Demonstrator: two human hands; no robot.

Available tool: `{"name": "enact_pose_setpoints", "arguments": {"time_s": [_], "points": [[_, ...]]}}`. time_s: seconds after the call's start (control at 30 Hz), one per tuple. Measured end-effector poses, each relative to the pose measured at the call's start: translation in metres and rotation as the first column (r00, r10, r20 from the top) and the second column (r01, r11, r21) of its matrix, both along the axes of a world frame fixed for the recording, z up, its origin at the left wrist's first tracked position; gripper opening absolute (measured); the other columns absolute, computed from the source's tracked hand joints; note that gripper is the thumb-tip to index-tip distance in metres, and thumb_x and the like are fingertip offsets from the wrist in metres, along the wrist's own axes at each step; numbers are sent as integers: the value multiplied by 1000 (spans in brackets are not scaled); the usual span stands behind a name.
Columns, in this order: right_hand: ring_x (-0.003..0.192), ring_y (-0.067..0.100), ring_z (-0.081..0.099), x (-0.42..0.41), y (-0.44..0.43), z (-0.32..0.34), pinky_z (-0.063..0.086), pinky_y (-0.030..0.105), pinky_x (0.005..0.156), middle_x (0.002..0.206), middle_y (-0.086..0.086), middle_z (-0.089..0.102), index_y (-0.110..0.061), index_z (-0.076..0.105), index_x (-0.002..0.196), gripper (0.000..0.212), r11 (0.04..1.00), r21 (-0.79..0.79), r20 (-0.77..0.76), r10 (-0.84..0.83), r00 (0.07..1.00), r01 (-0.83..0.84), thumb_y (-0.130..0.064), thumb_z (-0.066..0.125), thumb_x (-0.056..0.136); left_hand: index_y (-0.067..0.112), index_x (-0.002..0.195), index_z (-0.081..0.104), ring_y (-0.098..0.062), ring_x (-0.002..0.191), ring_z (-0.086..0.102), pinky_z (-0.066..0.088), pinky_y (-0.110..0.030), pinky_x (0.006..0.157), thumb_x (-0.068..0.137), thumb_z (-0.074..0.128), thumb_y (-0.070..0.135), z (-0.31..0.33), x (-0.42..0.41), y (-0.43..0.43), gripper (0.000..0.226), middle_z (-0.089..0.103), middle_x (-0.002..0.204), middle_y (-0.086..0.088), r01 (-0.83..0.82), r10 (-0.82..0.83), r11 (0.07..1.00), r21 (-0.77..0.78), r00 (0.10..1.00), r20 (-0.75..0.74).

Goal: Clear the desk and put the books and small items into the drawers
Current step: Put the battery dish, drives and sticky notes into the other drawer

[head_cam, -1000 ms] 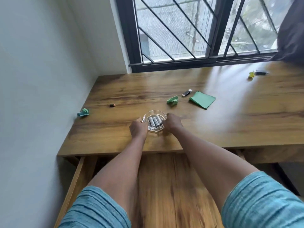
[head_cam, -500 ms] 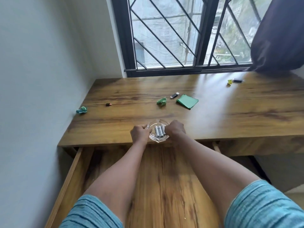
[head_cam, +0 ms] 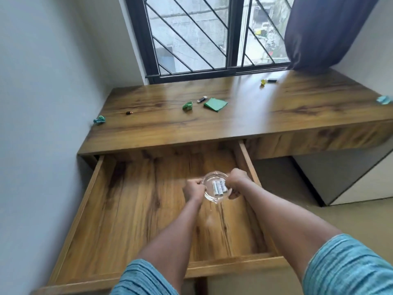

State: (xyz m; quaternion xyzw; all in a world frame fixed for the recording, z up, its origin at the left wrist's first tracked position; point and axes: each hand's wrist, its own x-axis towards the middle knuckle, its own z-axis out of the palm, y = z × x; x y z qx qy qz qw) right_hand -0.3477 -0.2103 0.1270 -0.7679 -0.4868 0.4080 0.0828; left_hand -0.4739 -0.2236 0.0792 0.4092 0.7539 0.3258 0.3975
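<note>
A clear glass dish (head_cam: pixel 210 198) with three white batteries (head_cam: pixel 218 187) in it is held over the open wooden drawer (head_cam: pixel 136 211). My left hand (head_cam: pixel 194 190) grips its left rim and my right hand (head_cam: pixel 236 181) grips its right rim. On the desk top (head_cam: pixel 244 116) lie a green paper pad (head_cam: pixel 215 104), a crumpled green scrap (head_cam: pixel 187 106), a small USB stick (head_cam: pixel 202 100), a dark battery (head_cam: pixel 129 112) and a teal scrap (head_cam: pixel 99 120) by the left wall.
At the desk's back right sit a yellow bit with a dark stick (head_cam: pixel 269 81), and a light blue scrap (head_cam: pixel 384 100) at the right edge. A dark curtain (head_cam: pixel 319 33) hangs over the window's right side. A wall runs close on the left.
Both hands have carried the glass dish off the desk's front edge, toward me and down over the open drawer. The view has tilted down and shows the whole drawer.
</note>
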Motion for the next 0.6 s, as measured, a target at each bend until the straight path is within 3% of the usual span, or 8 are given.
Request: {"name": "enact_pose_setpoints", "arguments": {"time_s": [0.13, 0.23, 0.37, 0.47, 0.6], "points": [[59, 30, 70, 11, -41, -24, 48, 25, 34, 83, 21, 68, 8, 65, 87, 16, 995, -100, -37, -15, 999, 11, 1, 50, 88, 6, 109, 71, -24, 93, 70, 58, -35, 81, 84, 66, 6, -20, 9, -38, 25, 72, 107, -12, 6, -6, 998, -67, 1000, 0], [60, 32, 69, 15, -67, -37, 46, 24, 32, 98, 24, 67, 10, 65, 94, 20, 990, -143, -41, -11, 999, 5, 1, 48, 88, 6, 114, 69, -23, 99, 68, 57, -30, 84, 83, 66, 0, -33, 14, -60, 31, 70, 114, -12, 18, -18, 992, -121, 1000, 3], [72, 31, 68, 21, -92, -52, 42, 20, 31, 116, 23, 59, 4, 61, 88, 16, 988, -151, -16, 19, 1000, -21, -1, 46, 91, 8, 117, 67, -20, 105, 66, 51, -20, 81, 86, 63, 2, -42, 22, -79, 32, 68, 118, -9, 43, -49, 989, -141, 998, -43], [92, 26, 66, 27, -100, -58, 43, 22, 46, 121, 17, 59, 2, 62, 110, 25, 989, -144, 38, 40, 998, -34, -6, 44, 93, 10, 113, 69, -21, 100, 67, 55, -26, 85, 89, 58, 3, -49, 28, -88, 28, 71, 112, -9, 60, -70, 984, -170, 996, -57], [85, 19, 57, 33, -106, -67, 42, 21, 64, 122, 13, 59, 1, 59, 116, 29, 993, -115, 108, 44, 993, -32, -2, 40, 94, 11, 110, 71, -20, 93, 68, 58, -27, 79, 90, 58, 6, -55, 33, -96, 24, 72, 107, -7, 63, -82, 981, -184, 992, -93]]}}
